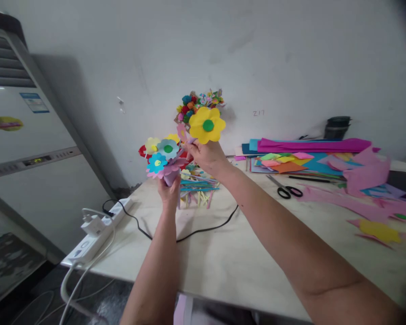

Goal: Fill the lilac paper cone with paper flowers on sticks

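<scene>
My left hand is closed around the lilac paper cone of a small bouquet of foam flowers, held up above the table. My right hand pinches the stem of a large yellow flower with a green centre, raised just right of the bouquet. The bouquet shows blue, pale blue, yellow, pink and red blooms. Behind the hands stands a further bunch of colourful flowers against the wall.
A pile of coloured sticks lies under the hands. Black-handled scissors, stacked foam sheets and pink scraps cover the table's right. A white power strip with cables sits at the left edge. An air conditioner stands left.
</scene>
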The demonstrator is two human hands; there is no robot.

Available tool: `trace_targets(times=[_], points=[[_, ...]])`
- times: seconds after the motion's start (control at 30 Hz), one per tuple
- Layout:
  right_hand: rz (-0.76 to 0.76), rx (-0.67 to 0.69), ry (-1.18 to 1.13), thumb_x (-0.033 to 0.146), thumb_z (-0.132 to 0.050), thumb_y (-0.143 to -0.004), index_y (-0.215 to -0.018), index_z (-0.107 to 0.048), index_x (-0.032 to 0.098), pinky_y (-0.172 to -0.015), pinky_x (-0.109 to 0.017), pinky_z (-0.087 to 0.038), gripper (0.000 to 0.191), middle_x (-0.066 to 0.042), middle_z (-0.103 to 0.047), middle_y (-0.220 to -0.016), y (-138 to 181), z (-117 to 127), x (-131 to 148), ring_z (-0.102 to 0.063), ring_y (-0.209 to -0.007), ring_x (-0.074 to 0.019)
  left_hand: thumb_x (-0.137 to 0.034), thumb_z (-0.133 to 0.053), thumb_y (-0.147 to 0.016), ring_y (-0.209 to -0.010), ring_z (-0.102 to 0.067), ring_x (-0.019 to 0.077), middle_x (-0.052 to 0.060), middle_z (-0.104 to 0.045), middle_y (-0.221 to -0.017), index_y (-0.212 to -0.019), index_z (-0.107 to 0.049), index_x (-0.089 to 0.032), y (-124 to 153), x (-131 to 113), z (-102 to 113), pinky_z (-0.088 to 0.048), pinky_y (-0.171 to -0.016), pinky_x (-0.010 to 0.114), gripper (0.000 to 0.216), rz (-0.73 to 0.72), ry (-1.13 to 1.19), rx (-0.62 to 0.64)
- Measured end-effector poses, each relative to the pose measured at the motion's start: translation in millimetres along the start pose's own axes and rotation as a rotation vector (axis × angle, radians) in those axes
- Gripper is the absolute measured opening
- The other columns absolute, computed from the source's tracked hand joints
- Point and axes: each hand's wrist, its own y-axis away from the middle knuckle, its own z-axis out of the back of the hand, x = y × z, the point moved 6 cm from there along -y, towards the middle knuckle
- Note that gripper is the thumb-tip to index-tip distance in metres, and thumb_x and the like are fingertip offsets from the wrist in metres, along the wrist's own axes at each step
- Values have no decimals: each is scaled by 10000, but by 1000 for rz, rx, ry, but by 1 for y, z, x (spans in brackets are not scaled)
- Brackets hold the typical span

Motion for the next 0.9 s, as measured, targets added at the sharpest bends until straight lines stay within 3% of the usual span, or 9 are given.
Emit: trace_targets(times=[0.13, 0.27, 0.63, 0.9], points=[[11, 9, 217, 336, -390, -958, -1036, -691, 147, -748, -285, -400, 364, -98, -701, -926, -2, -2, 4, -615, -877, -199, -412, -736, -575, -572, -547, 123, -10, -592, -732, -1014, -570, -185, 2, -3, -2, -478, -540, 261, 522, -4, 17, 3], [11, 40, 293, 364, -332, -970, -1034, -692, 174, -689, -282, -381, 412, -93, -700, -931, 3, -7, 5, -612, -857, -201, -441, -735, -569, -529, -525, 115, -17, -583, -706, -980, -560, -191, 3, -1, -3, -460, -502, 254, 512, 33, 19, 8], [-188, -6, 173, 348, -399, -931, -949, -708, 145, -691, -308, -424, 370, -135, -701, -897, -4, -4, -4, -630, -844, -229, -437, -704, -608, -624, -555, 124, 10, -588, -804, -1056, -544, -188, 3, -1, -1, -490, -567, 262, 537, -6, -35, 5], [-173, 19, 170, 379, -405, -935, -975, -696, 149, -727, -314, -443, 373, -141, -692, -924, -5, -11, 0, -627, -896, -242, -450, -699, -593, -555, -531, 105, -5, -570, -760, -1042, -534, -184, 3, -2, -4, -480, -518, 252, 547, 37, -16, 19]])
